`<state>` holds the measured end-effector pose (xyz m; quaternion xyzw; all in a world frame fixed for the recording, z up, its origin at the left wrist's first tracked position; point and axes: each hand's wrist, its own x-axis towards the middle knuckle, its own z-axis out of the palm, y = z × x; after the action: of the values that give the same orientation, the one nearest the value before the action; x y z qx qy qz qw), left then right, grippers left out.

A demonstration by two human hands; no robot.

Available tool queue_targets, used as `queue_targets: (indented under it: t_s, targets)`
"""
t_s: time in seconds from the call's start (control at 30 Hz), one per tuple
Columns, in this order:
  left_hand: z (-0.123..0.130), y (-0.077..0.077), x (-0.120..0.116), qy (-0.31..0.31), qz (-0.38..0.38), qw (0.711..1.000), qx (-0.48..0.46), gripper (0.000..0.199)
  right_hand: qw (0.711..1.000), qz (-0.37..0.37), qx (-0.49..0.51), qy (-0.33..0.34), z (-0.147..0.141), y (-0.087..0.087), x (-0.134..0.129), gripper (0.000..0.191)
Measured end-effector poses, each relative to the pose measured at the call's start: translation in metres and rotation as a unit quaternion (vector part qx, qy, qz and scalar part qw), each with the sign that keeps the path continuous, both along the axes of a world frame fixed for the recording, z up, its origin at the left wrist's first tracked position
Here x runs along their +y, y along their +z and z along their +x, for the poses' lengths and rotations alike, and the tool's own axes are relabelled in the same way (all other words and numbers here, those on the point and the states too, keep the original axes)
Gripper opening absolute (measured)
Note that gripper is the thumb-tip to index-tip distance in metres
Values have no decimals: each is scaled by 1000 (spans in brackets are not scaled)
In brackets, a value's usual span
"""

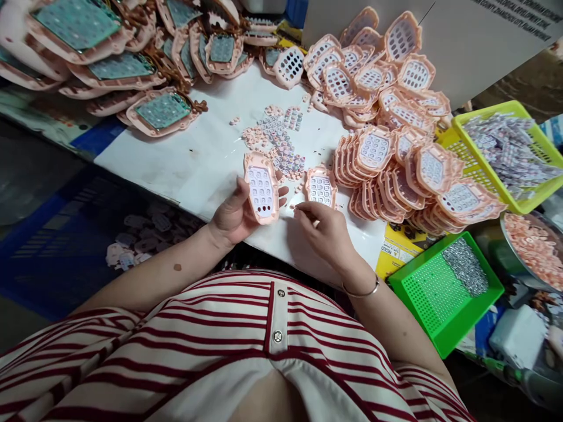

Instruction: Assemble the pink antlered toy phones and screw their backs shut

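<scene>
My left hand [233,214] holds up a pink plastic toy casing [263,187], thumb on one side and fingers behind it. Pale buttons fill most of its holes, while a few at the bottom are dark and open. My right hand [326,231] is just right of it, thumb and forefinger pinched on what looks like a small pink button [292,206]. Beyond that hand, a second casing [321,189] lies on the white table with buttons in it. Loose small buttons [277,138] are heaped on the tabletop behind the held casing.
Stacked casings [373,146] crowd the right side. Casings with green circuit boards [162,111] are piled at left. A yellow basket [466,138], a green basket of metal screws [417,293] and a bowl of pink pieces [534,246] stand right; a blue crate [57,246] is below left.
</scene>
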<state>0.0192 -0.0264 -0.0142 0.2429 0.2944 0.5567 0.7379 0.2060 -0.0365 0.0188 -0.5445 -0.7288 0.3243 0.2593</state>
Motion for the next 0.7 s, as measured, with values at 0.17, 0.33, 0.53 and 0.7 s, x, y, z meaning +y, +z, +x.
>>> queue_targets:
  t_s: [0.17, 0.33, 0.53, 0.7]
  targets:
    - [-4, 0, -2, -19, 61, 998, 26, 86, 864, -313, 385, -89, -21, 13, -11, 25]
    - [-6, 2, -7, -43, 86, 995, 24, 93, 806, -377, 427, -159, -37, 8, -14, 28]
    - [-5, -4, -6, -38, 87, 995, -11, 100, 777, -355, 459, -243, -49, 10, -22, 30]
    - [-5, -6, -7, -33, 93, 995, -27, 101, 802, -322, 419, -280, -58, 5, -27, 33]
